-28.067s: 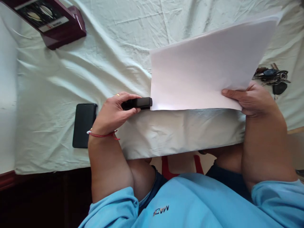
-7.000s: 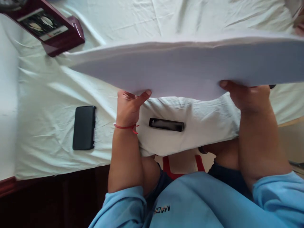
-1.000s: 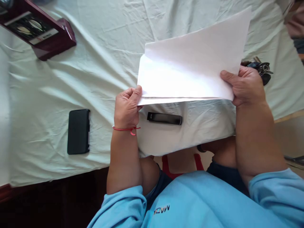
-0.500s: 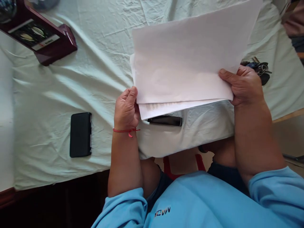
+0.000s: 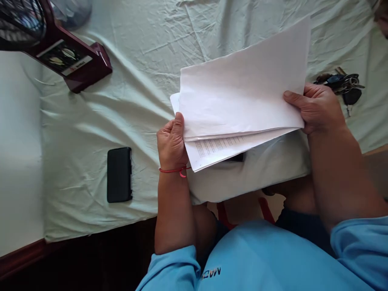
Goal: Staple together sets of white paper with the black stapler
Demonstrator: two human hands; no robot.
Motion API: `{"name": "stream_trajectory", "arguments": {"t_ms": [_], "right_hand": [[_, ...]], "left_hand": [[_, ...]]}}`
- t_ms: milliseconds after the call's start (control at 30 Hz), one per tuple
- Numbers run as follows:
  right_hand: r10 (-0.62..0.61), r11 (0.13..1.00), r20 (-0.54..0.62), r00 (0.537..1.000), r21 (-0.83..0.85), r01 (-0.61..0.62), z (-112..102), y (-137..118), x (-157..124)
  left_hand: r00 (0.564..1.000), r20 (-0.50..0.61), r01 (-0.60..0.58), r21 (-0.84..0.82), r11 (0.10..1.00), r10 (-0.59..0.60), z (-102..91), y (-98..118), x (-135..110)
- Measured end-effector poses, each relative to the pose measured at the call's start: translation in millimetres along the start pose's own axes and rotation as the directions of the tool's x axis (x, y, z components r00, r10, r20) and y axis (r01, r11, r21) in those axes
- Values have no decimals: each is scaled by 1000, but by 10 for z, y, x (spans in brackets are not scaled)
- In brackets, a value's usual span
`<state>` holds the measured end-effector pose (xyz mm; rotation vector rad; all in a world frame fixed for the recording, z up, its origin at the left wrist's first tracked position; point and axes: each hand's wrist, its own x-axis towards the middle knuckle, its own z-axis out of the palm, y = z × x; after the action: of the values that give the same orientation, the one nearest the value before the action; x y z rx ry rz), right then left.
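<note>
Several white paper sheets [image 5: 239, 93] are held up above the cloth-covered table, fanned slightly apart at the near left. The top sheet's face looks blank, and lines of print show on a lower sheet. My left hand [image 5: 172, 141] grips the left edge with the thumb up, a red string around its wrist. At the right edge my right hand [image 5: 323, 107] pinches the stack, thumb on top and fingers underneath, hidden. Below the papers a black object [image 5: 238, 157] lies on the cloth, mostly covered by them.
A black phone-like slab [image 5: 119, 174] lies to the left. At the upper left stands a dark red fan [image 5: 87, 66]. A bunch of keys [image 5: 348, 85] rests beyond my right hand. The pale green tablecloth [image 5: 91, 133] is wrinkled.
The papers have dropped lower and tilted, and the sheets have spread wider at the left, showing more print. They cover more of the black object. The whole view has shifted slightly.
</note>
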<state>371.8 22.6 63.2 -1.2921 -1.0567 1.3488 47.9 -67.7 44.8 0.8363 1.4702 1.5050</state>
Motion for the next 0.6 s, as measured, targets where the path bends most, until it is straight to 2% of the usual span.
{"name": "stream_trajectory", "arguments": {"t_ms": [200, 400, 500, 600], "right_hand": [[22, 1000, -24, 999, 17, -22, 13, 15, 12], [6, 1000, -43, 999, -24, -7, 7, 20, 8], [-111, 994, -8, 994, -9, 111, 33, 9, -10], [-290, 957, 56, 955, 44, 288, 86, -18, -34]], "left_hand": [[998, 40, 52, 30, 998, -54, -32, 13, 4], [998, 45, 35, 49, 998, -37, -44, 6, -3], [999, 39, 8, 108, 994, -13, -107, -41, 53], [997, 20, -81, 122, 989, 79, -161, -76, 119]]}}
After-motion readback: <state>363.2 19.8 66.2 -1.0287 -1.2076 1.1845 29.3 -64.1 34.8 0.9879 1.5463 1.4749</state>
